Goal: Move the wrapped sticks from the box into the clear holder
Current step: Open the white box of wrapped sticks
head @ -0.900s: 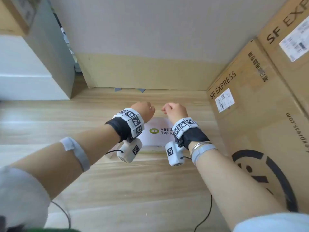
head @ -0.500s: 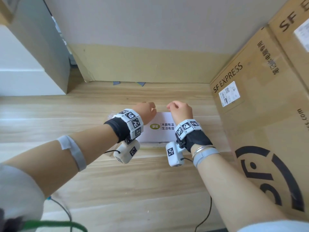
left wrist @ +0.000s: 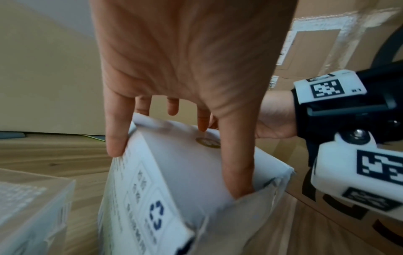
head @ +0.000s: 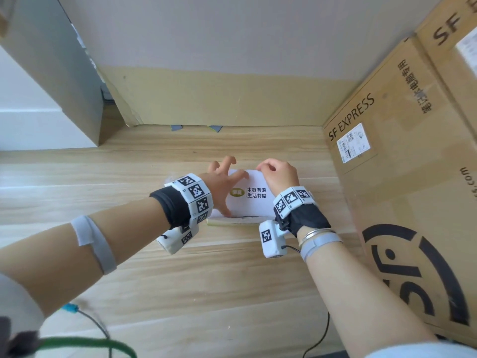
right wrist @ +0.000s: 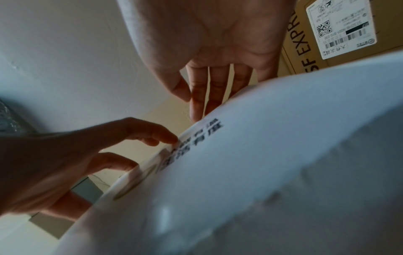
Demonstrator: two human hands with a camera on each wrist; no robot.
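A white box point(head: 254, 205) with a green logo and black print lies on the wooden table point(head: 180, 280). My left hand point(head: 224, 177) lies spread on its top, fingers straight; in the left wrist view the thumb point(left wrist: 237, 172) reaches the near end flap and the little finger point(left wrist: 115, 134) touches the box's point(left wrist: 185, 172) left edge. My right hand point(head: 278, 174) curls over the far right edge; its fingertips point(right wrist: 196, 107) sit behind the box point(right wrist: 261, 155). A translucent holder point(left wrist: 32, 207) stands left of the box. No wrapped sticks show.
Large brown SF Express cartons point(head: 400, 177) wall off the right side. A cardboard panel point(head: 219, 99) closes the back, and a grey cabinet point(head: 59, 81) stands at the left. Cables point(head: 320, 337) trail from both wrists over the table's near part.
Both hands have come down onto the white box. The left hand went from a loose fist to spread fingers on the top. The right hand moved to the far edge.
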